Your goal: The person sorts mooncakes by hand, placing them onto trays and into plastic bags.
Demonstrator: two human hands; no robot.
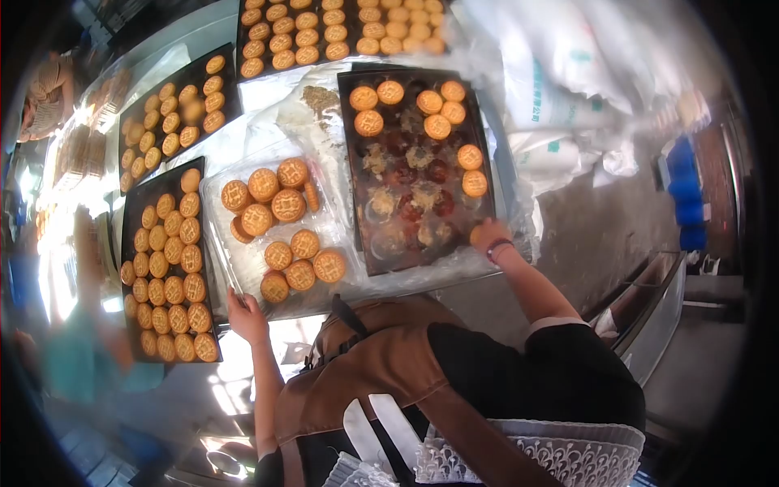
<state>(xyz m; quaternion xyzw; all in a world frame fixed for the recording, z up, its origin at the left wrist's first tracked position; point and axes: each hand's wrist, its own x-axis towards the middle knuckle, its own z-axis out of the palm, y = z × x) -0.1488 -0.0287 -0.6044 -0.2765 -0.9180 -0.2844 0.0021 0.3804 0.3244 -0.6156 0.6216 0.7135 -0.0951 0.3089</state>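
Note:
My right hand (493,238) is closed on a golden mooncake (475,236) at the near right corner of a dark baking tray (355,162). Several stamped mooncakes (438,126) sit at that tray's far end and right side; greasy round marks and crumbs cover the rest. My left hand (247,315) grips the near left edge of a clear plastic tray (231,264). Two groups of mooncakes (288,205) lie in this plastic tray, some overlapping and one on its edge at the right.
Another baking tray full of mooncakes (160,243) stands on the left, with more trays (238,61) behind. White plastic sacks (560,89) lie at the back right, near blue containers (686,191). A blurred person in teal (89,349) is at the left.

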